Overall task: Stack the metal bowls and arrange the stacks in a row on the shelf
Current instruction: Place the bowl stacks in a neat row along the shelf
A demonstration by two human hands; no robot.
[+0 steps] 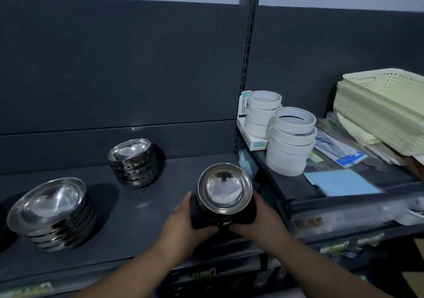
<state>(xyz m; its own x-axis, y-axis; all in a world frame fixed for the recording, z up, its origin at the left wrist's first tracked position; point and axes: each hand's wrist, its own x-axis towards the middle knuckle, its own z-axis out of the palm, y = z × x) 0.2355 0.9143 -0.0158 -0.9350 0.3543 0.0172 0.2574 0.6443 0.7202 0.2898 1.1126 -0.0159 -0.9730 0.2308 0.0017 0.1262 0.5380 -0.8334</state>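
Three stacks of metal bowls are on the dark shelf. A wide stack stands at the left. A smaller stack sits further back near the rear panel. The third stack is at the right end of the shelf, tilted toward me. My left hand grips its left side and base with curled fingers. My right hand grips its right side and base. I cannot tell whether this stack rests on the shelf or is lifted.
A slotted upright post divides the shelving. On the higher right shelf stand two stacks of white tape rolls, a blue sheet, papers and cream plastic baskets. Shelf edges with labels run below.
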